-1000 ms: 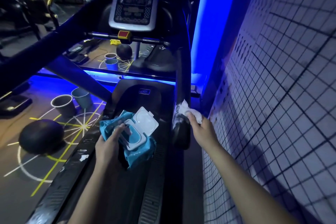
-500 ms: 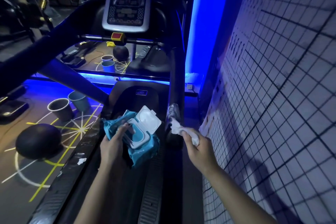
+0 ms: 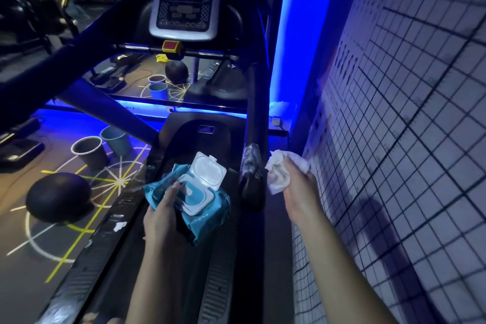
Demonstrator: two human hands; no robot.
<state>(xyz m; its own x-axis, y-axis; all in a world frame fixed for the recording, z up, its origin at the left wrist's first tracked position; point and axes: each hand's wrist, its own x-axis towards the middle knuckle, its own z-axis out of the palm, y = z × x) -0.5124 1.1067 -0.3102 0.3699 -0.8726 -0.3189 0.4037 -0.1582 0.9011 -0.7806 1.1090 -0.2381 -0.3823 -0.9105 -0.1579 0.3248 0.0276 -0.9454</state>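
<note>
Since a second ago the right hand [image 3: 299, 187] has drawn its wipe [image 3: 277, 175] off the top of the handrail [image 3: 253, 113] and down to the right of the rail's wrapped lower end. The left hand [image 3: 161, 212] has hardly shifted.

Largest in view is the tiled wall [image 3: 407, 139], which fills the right side under blue light. Next to it stands the treadmill [image 3: 210, 284], its belt running up the middle to the console [image 3: 185, 8]. The handrail slopes down from the console toward the person. On the floor to the left lie a dark ball [image 3: 57, 197] and, beyond it, two buckets [image 3: 90, 150] standing close together.

Over the belt, the left hand grasps a teal pack of wipes [image 3: 207, 214] from below and from the left, thumb on top. The pack's white lid [image 3: 209, 171] is flipped up and open.

The right hand's fingers are clenched around the crumpled white wipe, which sits between the handrail's end and the wall, just beside the rail. I cannot tell whether it touches the rail.
</note>
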